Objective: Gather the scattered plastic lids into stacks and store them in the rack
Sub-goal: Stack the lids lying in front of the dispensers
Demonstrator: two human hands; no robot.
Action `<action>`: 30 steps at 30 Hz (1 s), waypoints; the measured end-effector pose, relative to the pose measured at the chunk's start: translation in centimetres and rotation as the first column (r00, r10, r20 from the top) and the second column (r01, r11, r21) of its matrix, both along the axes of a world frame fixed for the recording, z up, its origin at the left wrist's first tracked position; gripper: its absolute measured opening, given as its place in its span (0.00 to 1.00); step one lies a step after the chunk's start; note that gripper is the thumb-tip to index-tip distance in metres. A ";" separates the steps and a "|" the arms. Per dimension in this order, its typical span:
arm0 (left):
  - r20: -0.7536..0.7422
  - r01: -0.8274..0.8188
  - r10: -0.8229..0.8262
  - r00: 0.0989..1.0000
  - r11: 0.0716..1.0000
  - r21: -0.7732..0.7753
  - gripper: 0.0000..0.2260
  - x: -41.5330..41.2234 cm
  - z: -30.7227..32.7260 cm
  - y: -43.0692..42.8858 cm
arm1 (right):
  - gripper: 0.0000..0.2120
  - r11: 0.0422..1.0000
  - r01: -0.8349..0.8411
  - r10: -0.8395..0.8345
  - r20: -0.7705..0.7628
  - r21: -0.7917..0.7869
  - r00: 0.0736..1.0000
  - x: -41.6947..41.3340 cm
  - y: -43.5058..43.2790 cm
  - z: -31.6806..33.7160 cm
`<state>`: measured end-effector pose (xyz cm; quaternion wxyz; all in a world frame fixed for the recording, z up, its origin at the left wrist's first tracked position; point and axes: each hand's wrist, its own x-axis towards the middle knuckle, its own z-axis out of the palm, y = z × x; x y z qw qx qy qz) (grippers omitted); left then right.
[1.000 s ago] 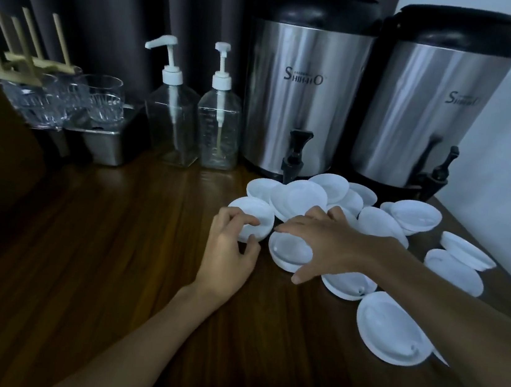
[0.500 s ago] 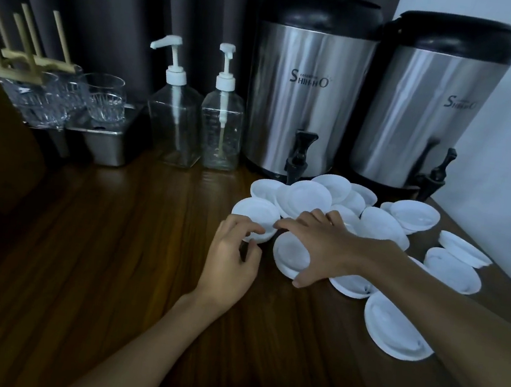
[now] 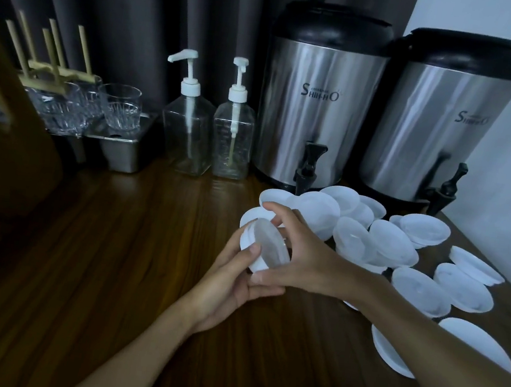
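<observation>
Two lids, perhaps a few more, sit nested as a small stack [image 3: 267, 250] between our hands, tilted on edge and held clear of the table [image 3: 107, 271]. We judge these lids light, thin and springy. They look smooth enough to slide apart when nested, so the rim is the place to hold, with a gentle squeeze across opposite edges. Our left hand [image 3: 226, 283] cups the stack from beneath, thumb pressed on its near rim. Our right hand [image 3: 307, 258] curls over the far edge, fingers on top and thumb below, so both hands are wrapped round it. The loose lids [image 3: 393, 244] lie just beyond and to the right of our right hand, many overlapping, a few beside its forearm.
</observation>
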<state>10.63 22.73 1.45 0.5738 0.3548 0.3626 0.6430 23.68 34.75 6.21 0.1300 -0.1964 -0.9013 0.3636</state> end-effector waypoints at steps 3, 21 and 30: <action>0.042 0.055 -0.056 0.998 0.998 0.022 0.30 -0.6 0.0 -0.2 | 0.49 0.999 -0.047 0.047 0.003 -0.020 0.999 -0.5 -0.2 -0.3; -0.166 -0.528 0.522 0.837 0.849 0.012 0.22 -1.9 -0.5 0.2 | 0.50 0.832 -0.060 -0.116 0.280 0.551 0.953 -3.7 4.3 0.3; -0.202 -0.542 0.530 0.824 0.840 -0.006 0.31 -2.3 -1.1 0.5 | 0.48 0.808 -0.168 -0.145 0.467 0.565 0.872 -6.0 5.6 1.0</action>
